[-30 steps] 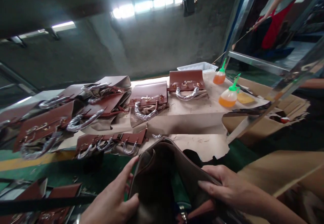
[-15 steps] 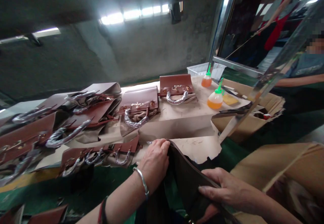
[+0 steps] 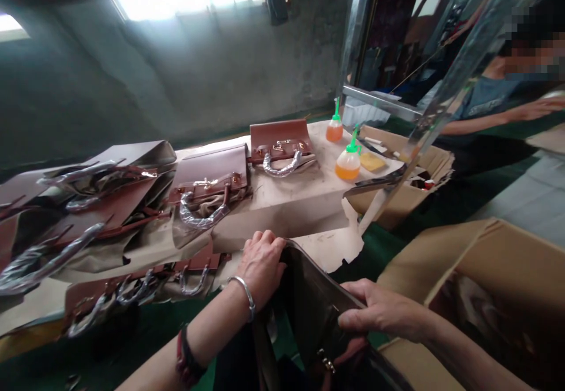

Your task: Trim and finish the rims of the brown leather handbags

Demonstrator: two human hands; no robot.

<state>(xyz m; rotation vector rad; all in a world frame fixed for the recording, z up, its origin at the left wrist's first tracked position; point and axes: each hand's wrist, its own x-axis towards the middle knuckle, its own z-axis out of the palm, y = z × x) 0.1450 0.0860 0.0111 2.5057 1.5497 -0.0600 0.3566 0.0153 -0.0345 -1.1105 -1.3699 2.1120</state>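
A dark brown handbag (image 3: 311, 297) hangs tilted between my two hands, low in the middle of the view. My left hand (image 3: 261, 264), with a silver bangle at the wrist, has its fingers closed over the bag's upper left corner. My right hand (image 3: 379, 311) pinches the upper edge further right, thumb on the near face. A gold metal clasp (image 3: 326, 360) shows lower on the bag, beside a reddish-brown strap or handle. The bag's bottom runs out of view.
Brown handbags with wrapped handles, such as one handbag (image 3: 209, 179), line the paper-covered table (image 3: 286, 194). Two green-tipped bottles (image 3: 348, 164) of orange liquid stand right, near a metal post (image 3: 441, 117). An open carton (image 3: 503, 261) sits at my right. Another person (image 3: 489, 99) sits beyond.
My view has swung to the right, so the table's things appear further left. The held bag has tipped slightly, bringing its gold clasp into view. Both hands keep their grip.
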